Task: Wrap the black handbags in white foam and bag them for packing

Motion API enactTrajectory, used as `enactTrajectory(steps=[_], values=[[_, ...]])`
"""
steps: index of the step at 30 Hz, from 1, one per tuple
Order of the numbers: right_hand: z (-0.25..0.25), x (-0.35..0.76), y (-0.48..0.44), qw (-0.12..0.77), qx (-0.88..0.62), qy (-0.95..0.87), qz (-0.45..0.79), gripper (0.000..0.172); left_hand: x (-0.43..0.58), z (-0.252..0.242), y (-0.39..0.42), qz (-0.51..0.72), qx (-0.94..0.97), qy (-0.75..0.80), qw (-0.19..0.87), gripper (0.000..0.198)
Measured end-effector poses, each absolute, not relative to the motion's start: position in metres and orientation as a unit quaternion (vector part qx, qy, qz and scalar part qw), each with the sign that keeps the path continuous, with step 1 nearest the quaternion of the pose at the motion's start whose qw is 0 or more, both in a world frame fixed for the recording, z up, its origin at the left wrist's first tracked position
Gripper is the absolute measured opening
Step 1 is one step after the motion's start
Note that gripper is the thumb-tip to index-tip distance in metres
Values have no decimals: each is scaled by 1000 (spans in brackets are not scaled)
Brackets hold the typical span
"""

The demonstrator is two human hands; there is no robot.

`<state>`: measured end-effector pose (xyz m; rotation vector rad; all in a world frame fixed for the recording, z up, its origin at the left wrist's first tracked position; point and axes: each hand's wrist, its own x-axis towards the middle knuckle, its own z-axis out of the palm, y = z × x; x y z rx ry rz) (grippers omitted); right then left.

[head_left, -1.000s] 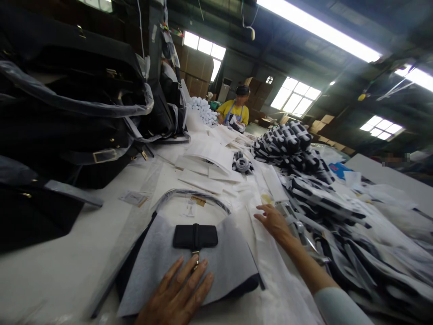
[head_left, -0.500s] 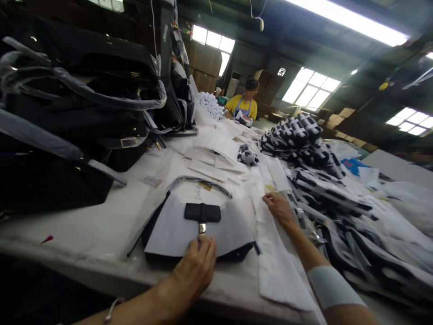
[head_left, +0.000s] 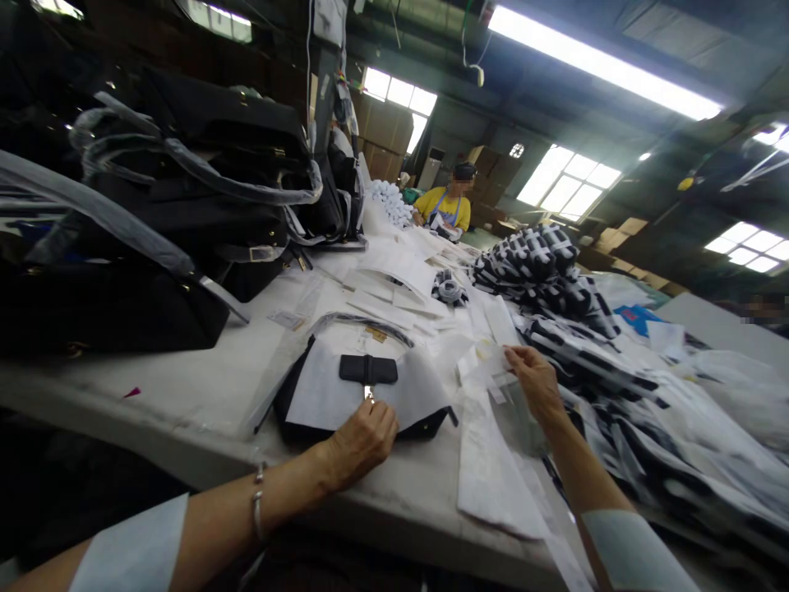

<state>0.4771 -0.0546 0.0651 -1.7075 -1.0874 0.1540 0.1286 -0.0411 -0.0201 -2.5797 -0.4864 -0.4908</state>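
Note:
A small black handbag (head_left: 300, 403) lies on the table, its front covered by white sheet (head_left: 407, 395). A black tab (head_left: 368, 369) with a shiny metal clasp (head_left: 368, 393) sits on that front. My left hand (head_left: 365, 434) has its fingers closed at the clasp's lower end, which they hide. The bag's wrapped handle (head_left: 363, 319) arches behind it. To the right, my right hand (head_left: 535, 380) pinches the edge of a thin translucent sheet (head_left: 490, 362), raised a little over white paper (head_left: 493, 469).
Black bags with wrapped straps (head_left: 203, 197) are piled at left. Black-and-white wrapped straps (head_left: 523, 263) heap up at right. White sheets (head_left: 394, 275) and a coiled strap (head_left: 449, 288) lie farther back. A person in yellow (head_left: 444, 205) works at the far end.
My right hand has come up and slightly right, lifting the translucent sheet. My left hand stays at the clasp. The whole view has shifted a little.

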Motion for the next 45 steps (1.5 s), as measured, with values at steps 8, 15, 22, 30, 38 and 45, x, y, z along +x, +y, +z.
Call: enactTrajectory(steps=[8,15,22,30,38,45], values=[[187,454,-29,675,-593,-438,-25,36,123,-11,-36,-173,-947,-161,218,13],[239,418,-78,662,-582,-439,174,12,90,27,-9,-293,-920,-253,65,21],[216,386,-100,713,-526,-423,191,21,34,78,37,-442,-801,-404,-6,7],[138,346,-38,552,-571,-487,362,14,-4,94,51,-443,-706,-534,-142,20],[-3,337,13,251,-619,-681,301,39,10,80,42,-439,-771,-458,-53,14],[19,342,-42,292,-652,-685,141,22,31,74,39,-466,-807,-359,42,9]])
